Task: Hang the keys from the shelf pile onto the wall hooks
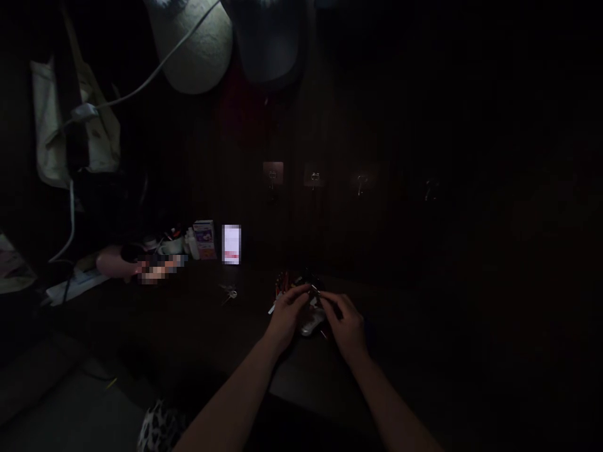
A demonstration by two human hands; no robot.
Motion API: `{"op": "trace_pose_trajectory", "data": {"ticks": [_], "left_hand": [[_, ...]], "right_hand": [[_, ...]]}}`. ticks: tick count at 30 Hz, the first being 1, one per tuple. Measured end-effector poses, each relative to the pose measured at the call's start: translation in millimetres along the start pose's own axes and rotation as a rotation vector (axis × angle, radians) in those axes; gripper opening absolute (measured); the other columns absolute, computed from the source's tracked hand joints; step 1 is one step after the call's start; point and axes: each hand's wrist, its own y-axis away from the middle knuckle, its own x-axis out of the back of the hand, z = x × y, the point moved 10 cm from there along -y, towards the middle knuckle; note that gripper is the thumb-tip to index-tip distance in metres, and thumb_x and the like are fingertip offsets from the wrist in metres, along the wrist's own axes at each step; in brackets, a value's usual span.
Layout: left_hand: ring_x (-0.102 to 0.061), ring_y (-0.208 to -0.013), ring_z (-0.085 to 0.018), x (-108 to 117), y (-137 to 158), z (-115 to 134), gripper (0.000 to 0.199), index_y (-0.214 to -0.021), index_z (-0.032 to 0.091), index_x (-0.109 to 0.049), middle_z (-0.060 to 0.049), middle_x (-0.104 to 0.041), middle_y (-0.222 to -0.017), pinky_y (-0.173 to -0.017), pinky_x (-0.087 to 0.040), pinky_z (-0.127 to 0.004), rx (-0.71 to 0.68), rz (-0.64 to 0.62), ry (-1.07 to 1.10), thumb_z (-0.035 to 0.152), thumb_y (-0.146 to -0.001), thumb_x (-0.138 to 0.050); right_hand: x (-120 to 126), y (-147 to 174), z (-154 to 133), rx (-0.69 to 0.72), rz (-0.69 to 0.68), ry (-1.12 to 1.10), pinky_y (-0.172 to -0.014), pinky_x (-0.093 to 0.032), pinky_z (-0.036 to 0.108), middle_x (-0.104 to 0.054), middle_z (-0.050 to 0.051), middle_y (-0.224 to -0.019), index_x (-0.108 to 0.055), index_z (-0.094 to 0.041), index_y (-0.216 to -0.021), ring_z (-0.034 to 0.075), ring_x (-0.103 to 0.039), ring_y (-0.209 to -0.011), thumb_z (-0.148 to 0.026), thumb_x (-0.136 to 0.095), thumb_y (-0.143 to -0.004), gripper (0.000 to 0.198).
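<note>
Over the dark tabletop, my left hand point(287, 314) and my right hand point(347, 323) come close together, fingertips pinched. Between them is a small shiny metal piece point(315, 289), too dim to name; both hands appear to grip it. Behind and beneath the fingers lies a cluttered heap of small things point(282, 284), with orange-red bits showing at its left. A pale, rounded object point(311, 323) rests just below the fingertips, partly covered by my hands. Near my right hand is a thin, shiny sliver point(324, 335). Darkness hides most details.
Keys point(230, 294) lie left of my hands, before a lit phone screen point(231, 243). Further left stand a small box point(205, 240), white bottles point(191, 242) and a pink hair dryer point(115, 260). Binder clips point(315, 177) hang behind. A white cable point(155, 72) crosses the caps point(195, 50).
</note>
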Motion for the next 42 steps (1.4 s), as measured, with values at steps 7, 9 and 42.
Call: {"op": "trace_pose_trajectory", "data": {"ticks": [7,9,42], "left_hand": [[-0.061,-0.074,-0.013,4.9,-3.2,3.4,0.040,-0.097,0.017,-0.068,-0.005,-0.068,-0.088,-0.075,-0.045,-0.026,-0.059,0.008,-0.013,0.030,-0.060,-0.076],[-0.060,-0.072,-0.013,5.8,-3.3,5.7,0.041,-0.097,0.016,-0.068,-0.006,-0.069,-0.085,-0.073,-0.045,-0.027,-0.074,0.013,-0.037,0.030,-0.060,-0.076],[-0.059,-0.083,-0.016,-21.9,10.0,23.0,0.021,-0.088,0.018,-0.067,-0.003,-0.067,-0.086,-0.078,-0.043,-0.026,-0.269,-0.117,-0.507,0.030,-0.071,-0.062]], "right_hand": [[-9.4,3.0,-8.3,0.135,-0.056,-0.004,-0.082,-0.047,0.033,-0.063,0.004,-0.095,-0.059,-0.025,-0.097,0.018,-0.058,-0.092,-0.025,-0.049,-0.086,0.015],[-12.5,4.2,-7.6,0.146,-0.077,0.008,-0.083,-0.047,0.034,-0.062,0.004,-0.097,-0.059,-0.025,-0.097,0.018,-0.058,-0.094,-0.024,-0.049,-0.086,0.015],[2.4,2.5,-7.0,0.113,0.077,0.069,-0.065,-0.045,0.028,-0.058,0.001,-0.072,-0.056,-0.022,-0.077,0.016,-0.056,-0.070,-0.027,-0.052,-0.083,0.009]]}}
